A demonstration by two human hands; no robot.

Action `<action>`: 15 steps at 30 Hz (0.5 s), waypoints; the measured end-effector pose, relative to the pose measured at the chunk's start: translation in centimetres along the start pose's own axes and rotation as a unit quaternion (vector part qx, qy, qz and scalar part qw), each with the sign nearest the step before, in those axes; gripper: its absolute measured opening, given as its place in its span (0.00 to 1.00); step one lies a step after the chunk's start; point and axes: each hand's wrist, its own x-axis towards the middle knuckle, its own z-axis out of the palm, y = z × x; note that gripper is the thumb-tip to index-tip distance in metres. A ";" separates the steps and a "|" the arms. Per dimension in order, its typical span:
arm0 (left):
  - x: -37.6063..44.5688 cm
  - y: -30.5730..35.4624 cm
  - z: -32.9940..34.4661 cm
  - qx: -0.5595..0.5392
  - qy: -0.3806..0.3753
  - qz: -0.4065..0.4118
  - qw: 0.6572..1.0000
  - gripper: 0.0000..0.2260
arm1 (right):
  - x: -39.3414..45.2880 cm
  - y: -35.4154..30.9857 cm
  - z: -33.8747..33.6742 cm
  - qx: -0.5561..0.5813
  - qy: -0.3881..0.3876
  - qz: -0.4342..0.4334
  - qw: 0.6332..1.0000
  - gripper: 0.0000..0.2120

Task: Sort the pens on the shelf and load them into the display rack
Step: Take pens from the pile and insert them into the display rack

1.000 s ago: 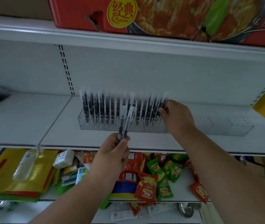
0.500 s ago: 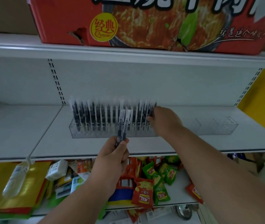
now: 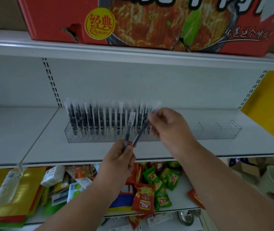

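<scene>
A: What's in front of the person?

B: White shop shelf (image 3: 199, 150), mid level. Clear plastic display rack (image 3: 81, 139) sits on it, w/ a row of pens (image 3: 97, 119) standing upright in the left part, dark barrels, pale caps. Right end compartments of the rack look bare.

A: And the hands?

B: Left hand (image 3: 117, 162) is low, in front of the shelf edge, fingers pinched round the bottom of one pen (image 3: 129, 129), which stands nearly upright. Right hand (image 3: 169, 129) is higher, just right of the pen row, fingers closed on the top end of a second pen (image 3: 141, 130). That one slants down-left, lower tip ending just beside the left hand's fingers. Can't tell if the left hand touches it too; it's blurred.

A: Anything else around?

B: Red noodle carton (image 3: 132, 22) on the shelf above, torn hole at its left. Below: snack packets (image 3: 144, 200), red and green, in a heap, a clear bottle (image 3: 7, 187) lying on yellow packaging (image 3: 24, 197) at left. Yellow panel (image 3: 269, 105) far right.
</scene>
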 end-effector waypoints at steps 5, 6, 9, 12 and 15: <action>0.7 -0.4 -0.9 -0.005 0.054 0.007 0.999 0.10 | 2.4 0.7 -2.3 -0.073 0.153 -0.047 0.984 0.08; 0.8 -0.4 -0.9 -0.008 0.057 0.008 0.998 0.09 | 2.7 0.8 -2.4 -0.102 0.162 -0.066 0.979 0.08; 1.0 -0.3 -0.7 -0.016 0.054 0.012 0.998 0.09 | 3.5 1.2 -2.6 -0.160 0.169 -0.109 0.967 0.09; 0.9 -0.2 -0.7 -0.024 0.055 0.013 0.998 0.09 | 4.0 1.8 -2.2 -0.209 0.146 -0.132 0.958 0.09; 1.0 -0.1 -0.8 -0.030 0.060 0.013 0.998 0.09 | 4.5 2.5 -1.8 -0.235 0.130 -0.147 0.952 0.10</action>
